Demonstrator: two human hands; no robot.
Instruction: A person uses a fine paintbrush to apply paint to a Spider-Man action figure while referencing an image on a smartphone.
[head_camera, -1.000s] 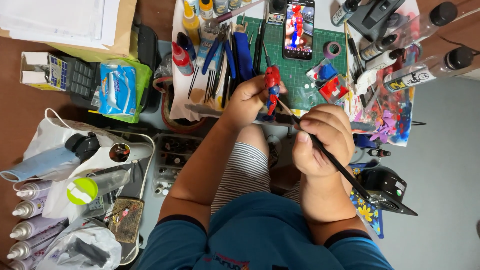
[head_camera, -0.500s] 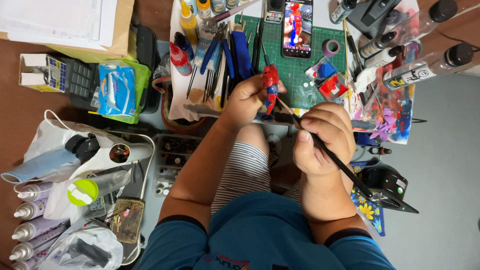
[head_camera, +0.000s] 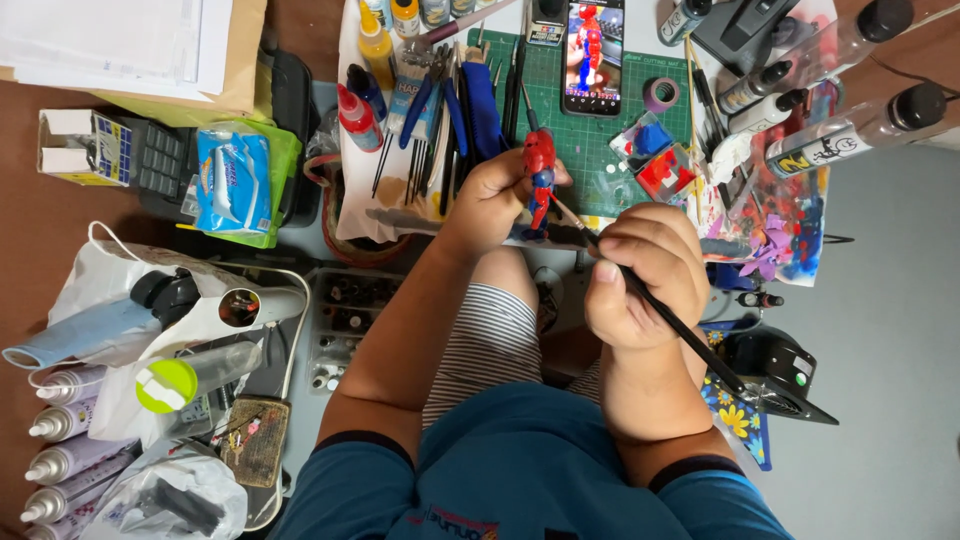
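My left hand (head_camera: 495, 195) grips a small red and blue figure (head_camera: 539, 180), holding it upright above the front edge of the green cutting mat (head_camera: 600, 150). My right hand (head_camera: 645, 275) is closed around a thin black paintbrush (head_camera: 680, 325). The brush slants up to the left and its tip touches the figure's lower part. A phone (head_camera: 592, 55) lies on the mat beyond the figure, its screen showing a similar red and blue figure.
Pliers and tools (head_camera: 450, 120) lie on a cloth at the left of the mat. Paint bottles (head_camera: 840, 130) and a paint-stained sheet (head_camera: 770, 215) sit at the right. A green tissue pack (head_camera: 235, 180), white bags and spray bottles (head_camera: 60, 440) crowd the left.
Both hands keep their hold, and the brush tip stays against the figure. The view has drifted slightly.
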